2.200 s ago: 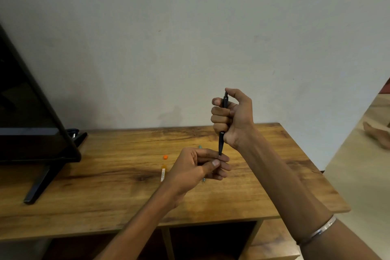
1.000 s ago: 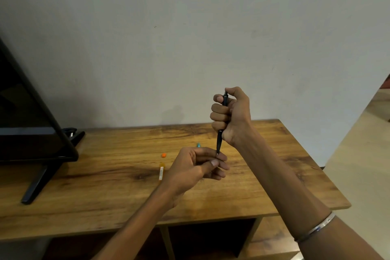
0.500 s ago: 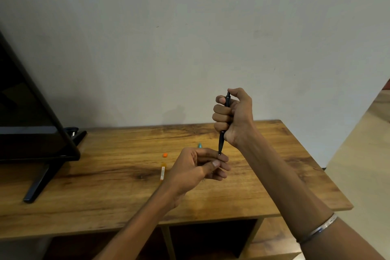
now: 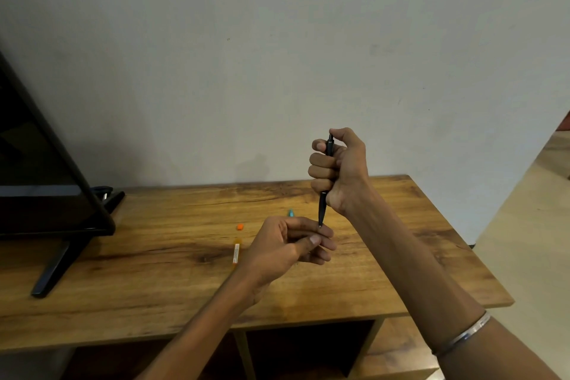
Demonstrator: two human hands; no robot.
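Now gripping black pen [image 4: 323, 210] upright in tight fist of right hand [image 4: 342, 173], tip touching curled fingers of left hand [image 4: 283, 247] just below; anything pinched there impossible to tell. Risking tip slipping, jabbing skin, if pressing down too hard.

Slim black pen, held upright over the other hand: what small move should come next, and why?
Probably a slight push down. The right hand grips the slim black pen in a fist, point down, and its tip meets the pinched thumb and forefinger of the left hand; whatever they pinch is hidden.
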